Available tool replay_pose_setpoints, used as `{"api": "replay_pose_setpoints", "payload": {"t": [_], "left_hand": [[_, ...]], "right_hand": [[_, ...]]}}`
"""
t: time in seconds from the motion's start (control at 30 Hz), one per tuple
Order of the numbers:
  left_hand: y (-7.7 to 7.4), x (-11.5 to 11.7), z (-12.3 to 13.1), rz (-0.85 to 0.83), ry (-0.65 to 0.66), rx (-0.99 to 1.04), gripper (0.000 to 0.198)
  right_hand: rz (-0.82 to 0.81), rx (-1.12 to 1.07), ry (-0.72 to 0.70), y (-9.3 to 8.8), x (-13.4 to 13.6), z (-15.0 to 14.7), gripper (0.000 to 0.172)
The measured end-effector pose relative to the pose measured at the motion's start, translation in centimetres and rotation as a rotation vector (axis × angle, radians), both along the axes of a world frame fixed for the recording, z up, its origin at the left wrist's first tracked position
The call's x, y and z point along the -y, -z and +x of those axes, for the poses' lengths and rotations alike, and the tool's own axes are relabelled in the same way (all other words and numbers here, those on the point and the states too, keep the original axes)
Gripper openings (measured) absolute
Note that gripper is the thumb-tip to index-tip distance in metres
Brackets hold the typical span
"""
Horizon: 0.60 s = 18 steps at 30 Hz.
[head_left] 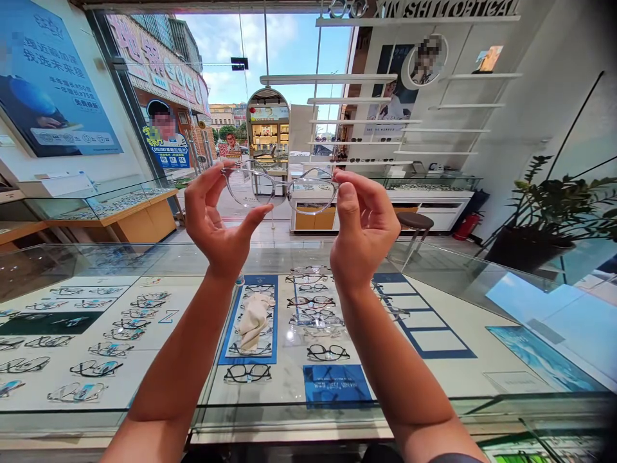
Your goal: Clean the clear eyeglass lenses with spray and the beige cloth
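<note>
A pair of clear-framed eyeglasses (312,210) is held up level above the glass counter, at about the height of the far mirror. My left hand (214,222) grips its left end near the hinge, with the thumb spread out below the left lens. At the other end, the thumb and fingers of my right hand (364,225) pinch the frame's right corner. The temples are hard to make out. Below my hands, a crumpled beige cloth (255,321) lies on the counter top, over a blue-bordered display of glasses.
Rows of eyeglasses (96,368) fill the glass display counter (279,415). A blue card (336,384) lies near its front edge. Beyond stand an arched mirror (268,103), a round stool (413,222), side showcases and a potted plant (535,218) at right.
</note>
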<state>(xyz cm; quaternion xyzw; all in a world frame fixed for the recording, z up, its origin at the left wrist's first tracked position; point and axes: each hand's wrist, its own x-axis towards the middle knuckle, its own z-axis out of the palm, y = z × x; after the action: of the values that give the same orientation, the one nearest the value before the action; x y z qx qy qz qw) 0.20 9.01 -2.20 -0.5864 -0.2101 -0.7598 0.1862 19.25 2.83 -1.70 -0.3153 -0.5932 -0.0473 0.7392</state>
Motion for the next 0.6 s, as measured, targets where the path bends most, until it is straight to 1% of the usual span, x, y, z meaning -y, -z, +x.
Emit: {"api": "replay_pose_setpoints", "payload": {"t": [0.07,0.23,0.33,0.4,0.6], "left_hand": [[0.00,0.04,-0.01,-0.003,-0.005,0.001,0.090],[0.19,0.03,0.19,0.037,0.006,0.009,0.086],[0.22,0.01,0.27,0.016,-0.004,0.006,0.087],[0.16,0.06,0.27,-0.014,-0.004,0.003,0.088],[0.20,0.37,0.12,-0.102,0.134,-0.023,0.088]], "right_hand": [[0.015,0.007,0.031,0.10,-0.11,0.04,0.045],[0.007,0.035,-0.032,0.22,-0.30,0.18,0.042],[0.004,-0.017,-0.040,0.12,-0.26,0.18,0.042],[-0.007,-0.055,-0.076,0.04,-0.30,0.16,0.042],[-0.041,-0.076,-0.203,-0.02,-0.90,0.49,0.041]]}}
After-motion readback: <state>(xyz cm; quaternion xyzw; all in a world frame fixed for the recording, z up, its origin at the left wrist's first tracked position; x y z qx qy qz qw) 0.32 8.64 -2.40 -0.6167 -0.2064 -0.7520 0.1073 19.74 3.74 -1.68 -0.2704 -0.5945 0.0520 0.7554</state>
